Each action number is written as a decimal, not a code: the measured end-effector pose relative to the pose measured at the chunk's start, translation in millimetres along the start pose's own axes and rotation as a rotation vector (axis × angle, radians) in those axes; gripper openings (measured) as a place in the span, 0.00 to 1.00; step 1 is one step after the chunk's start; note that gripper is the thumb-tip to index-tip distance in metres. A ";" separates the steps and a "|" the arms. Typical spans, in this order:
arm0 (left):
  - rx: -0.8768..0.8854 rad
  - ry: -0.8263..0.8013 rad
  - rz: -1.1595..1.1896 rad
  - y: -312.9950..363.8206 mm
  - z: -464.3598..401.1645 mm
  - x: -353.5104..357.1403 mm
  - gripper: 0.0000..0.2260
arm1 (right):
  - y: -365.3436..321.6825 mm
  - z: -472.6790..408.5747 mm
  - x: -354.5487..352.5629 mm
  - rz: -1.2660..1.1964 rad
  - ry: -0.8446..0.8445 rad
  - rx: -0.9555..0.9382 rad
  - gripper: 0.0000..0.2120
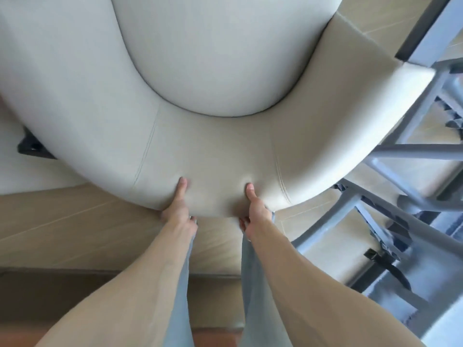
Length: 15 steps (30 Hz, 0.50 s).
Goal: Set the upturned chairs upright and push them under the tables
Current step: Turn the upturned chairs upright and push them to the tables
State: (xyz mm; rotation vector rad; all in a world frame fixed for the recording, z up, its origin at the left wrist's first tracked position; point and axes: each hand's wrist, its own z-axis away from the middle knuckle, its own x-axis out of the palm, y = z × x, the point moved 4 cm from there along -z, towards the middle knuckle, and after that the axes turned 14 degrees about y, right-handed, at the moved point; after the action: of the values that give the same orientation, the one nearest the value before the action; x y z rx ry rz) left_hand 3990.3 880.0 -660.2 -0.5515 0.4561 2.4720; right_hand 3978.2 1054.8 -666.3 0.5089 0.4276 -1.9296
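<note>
forearms nearest | left hand (pixel 179 209) and right hand (pixel 255 209) each clamped on curved backrest (pixel 215 156), thumbs on top | cream armchair (pixel 200 58) seat straight ahead | grey frame (pixel 400 159) right

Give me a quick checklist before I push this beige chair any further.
1. Left hand grips chair backrest: ok.
2. Right hand grips it too: ok.
3. Chair upright, seat cushion facing up: ok.
4. Chair legs on the floor: cannot tell, hidden.
5. Grey metal frame close to the chair's right arm; clearance: cannot tell.
6. Table ahead: cannot tell.
</note>
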 end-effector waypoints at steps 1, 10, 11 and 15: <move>0.003 -0.004 -0.005 3.1 6.3 -6.7 0.30 | 2.0 10.5 -4.3 0.014 0.005 -0.005 0.35; 0.160 0.253 -0.089 59.4 87.9 -65.6 0.33 | -2.9 114.9 -39.2 0.029 0.081 0.020 0.34; 0.176 0.260 -0.130 66.1 96.3 -64.8 0.34 | -8.6 121.6 -41.0 0.051 0.080 0.018 0.34; 0.166 0.189 -0.121 89.4 123.8 -49.1 0.44 | -38.5 142.5 -43.6 0.060 0.060 -0.054 0.34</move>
State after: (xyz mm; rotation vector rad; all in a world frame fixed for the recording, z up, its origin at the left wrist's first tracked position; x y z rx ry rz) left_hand 3939.9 840.9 -513.0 -0.7255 0.6749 2.2517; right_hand 3936.5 1030.5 -520.1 0.5400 0.4961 -1.8442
